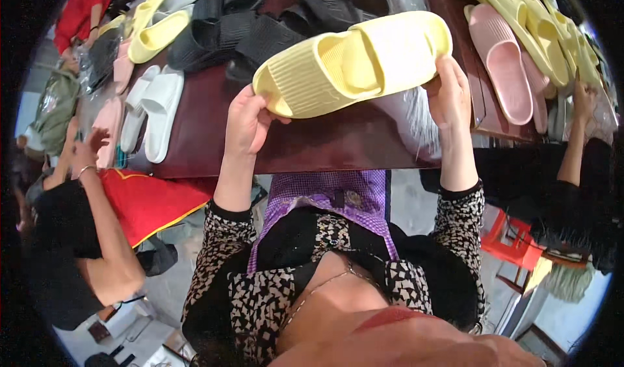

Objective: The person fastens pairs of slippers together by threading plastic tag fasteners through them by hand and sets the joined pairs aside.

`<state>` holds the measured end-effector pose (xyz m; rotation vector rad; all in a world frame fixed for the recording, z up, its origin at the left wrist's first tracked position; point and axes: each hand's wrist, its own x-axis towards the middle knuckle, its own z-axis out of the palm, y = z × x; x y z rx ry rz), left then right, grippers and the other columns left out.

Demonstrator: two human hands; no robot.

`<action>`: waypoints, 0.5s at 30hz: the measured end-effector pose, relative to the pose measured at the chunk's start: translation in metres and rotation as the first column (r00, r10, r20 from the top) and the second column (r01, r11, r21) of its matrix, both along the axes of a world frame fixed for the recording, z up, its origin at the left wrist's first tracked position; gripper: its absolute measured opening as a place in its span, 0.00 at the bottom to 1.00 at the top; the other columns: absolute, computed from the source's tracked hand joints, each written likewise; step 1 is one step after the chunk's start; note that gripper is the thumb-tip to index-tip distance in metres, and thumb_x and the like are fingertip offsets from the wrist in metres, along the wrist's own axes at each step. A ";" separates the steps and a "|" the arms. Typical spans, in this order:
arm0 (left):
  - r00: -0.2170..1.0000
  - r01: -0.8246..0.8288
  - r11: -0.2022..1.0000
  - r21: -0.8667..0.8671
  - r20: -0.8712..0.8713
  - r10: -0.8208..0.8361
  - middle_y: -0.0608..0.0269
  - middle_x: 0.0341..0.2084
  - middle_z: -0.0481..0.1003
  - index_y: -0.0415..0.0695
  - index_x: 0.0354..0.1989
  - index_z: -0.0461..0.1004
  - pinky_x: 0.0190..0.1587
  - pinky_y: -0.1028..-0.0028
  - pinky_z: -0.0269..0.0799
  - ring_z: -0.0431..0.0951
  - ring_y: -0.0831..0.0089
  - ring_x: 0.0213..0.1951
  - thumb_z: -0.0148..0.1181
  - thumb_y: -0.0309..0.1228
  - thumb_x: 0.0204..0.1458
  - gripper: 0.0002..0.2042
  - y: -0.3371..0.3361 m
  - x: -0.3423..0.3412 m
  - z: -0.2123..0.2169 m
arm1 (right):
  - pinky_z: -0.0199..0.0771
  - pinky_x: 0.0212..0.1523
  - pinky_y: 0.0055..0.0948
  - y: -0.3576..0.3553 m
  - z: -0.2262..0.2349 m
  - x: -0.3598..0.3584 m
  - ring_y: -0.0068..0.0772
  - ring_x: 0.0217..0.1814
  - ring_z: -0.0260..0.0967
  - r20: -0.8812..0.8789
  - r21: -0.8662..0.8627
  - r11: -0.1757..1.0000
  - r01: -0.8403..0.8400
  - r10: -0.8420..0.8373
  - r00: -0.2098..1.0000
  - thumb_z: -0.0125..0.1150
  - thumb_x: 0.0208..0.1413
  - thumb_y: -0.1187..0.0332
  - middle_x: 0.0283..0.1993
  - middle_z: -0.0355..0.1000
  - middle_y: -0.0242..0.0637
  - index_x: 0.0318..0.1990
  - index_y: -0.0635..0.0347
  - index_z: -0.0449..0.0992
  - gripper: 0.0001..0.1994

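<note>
Between my two hands a yellow slipper [354,62] hangs above the dark red table [305,143], held by its ends so the sole side and the strap face me and can be looked over. My left hand [247,123] pinches the end nearest it, thumb on top of the rim and fingers curled under; my right hand [448,94] grips the other end, fingers wrapped up around the edge by the strap. Both hands are closed on the slipper, neither slack. I judge a second yellow one may be nested against it, but I cannot tell for sure. Both forearms rise from the lower edge, elbows bent, wrists cocked back, sleeves of a patterned top ending at the wrists. Just beyond my right fingers lies clear plastic wrap [413,117] on the table, and further off a pink slipper [504,62] and a row of yellow ones [539,23]. Beyond my left fingers sit black slippers [234,32], and off to the side of them white ones [153,107], sorted by colour, it seems. Other people's hands work at either side: one [88,152] near the white pair, one [584,97] by the yellow row.
</note>
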<state>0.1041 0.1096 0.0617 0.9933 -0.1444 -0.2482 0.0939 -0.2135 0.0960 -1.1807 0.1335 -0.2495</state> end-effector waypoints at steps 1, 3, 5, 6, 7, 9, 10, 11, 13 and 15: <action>1.000 -0.013 0.999 0.044 -0.002 0.013 0.53 0.36 0.74 0.33 0.46 0.66 0.29 0.71 0.77 0.78 0.67 0.32 0.45 0.24 0.54 0.12 -0.001 -0.003 -0.003 | 0.70 0.45 0.28 -0.002 -0.003 -0.006 0.27 0.45 0.70 -0.011 -0.001 1.000 0.016 -0.016 1.000 0.47 0.61 0.65 0.45 0.71 0.38 0.51 0.68 0.68 0.16; 0.999 -0.047 0.995 0.085 -0.008 0.048 0.53 0.36 0.75 0.33 0.45 0.66 0.29 0.72 0.77 0.78 0.68 0.32 0.44 0.23 0.54 0.12 0.000 -0.009 -0.006 | 0.70 0.45 0.27 0.000 -0.009 -0.012 0.26 0.43 0.70 -0.059 -0.068 0.997 0.040 -0.044 0.997 0.47 0.61 0.65 0.43 0.72 0.37 0.49 0.69 0.69 0.15; 0.999 -0.028 0.989 0.143 -0.028 0.033 0.54 0.36 0.75 0.33 0.45 0.67 0.29 0.72 0.77 0.77 0.69 0.32 0.44 0.23 0.54 0.12 -0.002 -0.012 -0.006 | 0.70 0.44 0.26 0.001 -0.011 -0.014 0.25 0.42 0.70 -0.089 -0.103 0.994 0.039 -0.048 0.995 0.47 0.61 0.66 0.42 0.72 0.37 0.47 0.69 0.69 0.15; 0.999 -0.020 0.985 0.172 -0.038 0.027 0.54 0.36 0.75 0.33 0.45 0.67 0.29 0.73 0.77 0.77 0.70 0.32 0.43 0.23 0.54 0.12 -0.003 -0.014 -0.007 | 0.71 0.44 0.26 -0.001 -0.012 -0.014 0.25 0.42 0.70 -0.072 -0.108 0.991 0.076 -0.085 0.994 0.47 0.61 0.66 0.41 0.72 0.37 0.47 0.70 0.70 0.15; 0.999 -0.027 0.984 0.175 -0.042 0.035 0.54 0.36 0.75 0.33 0.45 0.67 0.29 0.73 0.77 0.77 0.70 0.32 0.43 0.23 0.54 0.12 -0.003 -0.015 -0.007 | 0.71 0.43 0.25 0.000 -0.014 -0.014 0.25 0.42 0.71 -0.051 -0.108 0.987 0.116 -0.122 0.991 0.47 0.61 0.66 0.41 0.73 0.38 0.47 0.70 0.70 0.15; 0.999 -0.032 0.985 0.171 -0.038 0.039 0.55 0.36 0.75 0.34 0.44 0.67 0.29 0.74 0.76 0.77 0.71 0.31 0.43 0.22 0.54 0.11 -0.005 -0.017 -0.008 | 0.71 0.42 0.25 0.000 -0.015 -0.013 0.25 0.41 0.71 -0.034 -0.106 0.983 0.148 -0.152 0.988 0.47 0.61 0.66 0.40 0.73 0.38 0.47 0.70 0.70 0.15; 0.999 -0.034 0.985 0.168 -0.035 0.041 0.55 0.36 0.75 0.34 0.44 0.67 0.29 0.75 0.76 0.77 0.71 0.31 0.43 0.22 0.54 0.11 -0.005 -0.019 -0.008 | 0.71 0.42 0.24 -0.001 -0.015 -0.013 0.25 0.41 0.71 -0.023 -0.106 0.981 0.162 -0.165 0.986 0.47 0.61 0.66 0.40 0.73 0.38 0.47 0.71 0.70 0.15; 0.998 -0.041 0.985 0.170 -0.038 0.048 0.55 0.36 0.75 0.34 0.44 0.67 0.29 0.75 0.76 0.77 0.71 0.31 0.43 0.22 0.54 0.11 -0.005 -0.020 -0.007 | 0.72 0.41 0.24 -0.001 -0.014 -0.012 0.25 0.40 0.71 -0.011 -0.106 0.979 0.176 -0.178 0.984 0.46 0.61 0.66 0.40 0.73 0.38 0.47 0.71 0.70 0.15; 0.999 -0.028 0.983 0.181 -0.026 0.033 0.55 0.36 0.74 0.34 0.44 0.67 0.29 0.75 0.75 0.76 0.71 0.32 0.42 0.23 0.54 0.11 -0.007 -0.020 -0.003 | 0.72 0.40 0.24 -0.004 -0.013 -0.012 0.25 0.39 0.71 0.000 -0.107 0.976 0.191 -0.192 0.981 0.46 0.61 0.67 0.39 0.73 0.39 0.47 0.72 0.69 0.15; 0.999 -0.026 0.982 0.186 -0.020 0.031 0.55 0.36 0.74 0.34 0.44 0.67 0.29 0.76 0.75 0.76 0.72 0.32 0.42 0.23 0.54 0.11 -0.006 -0.020 -0.004 | 0.72 0.39 0.23 -0.005 -0.012 -0.015 0.25 0.38 0.72 0.016 -0.118 0.979 0.165 -0.165 0.986 0.46 0.61 0.67 0.39 0.73 0.39 0.47 0.72 0.69 0.15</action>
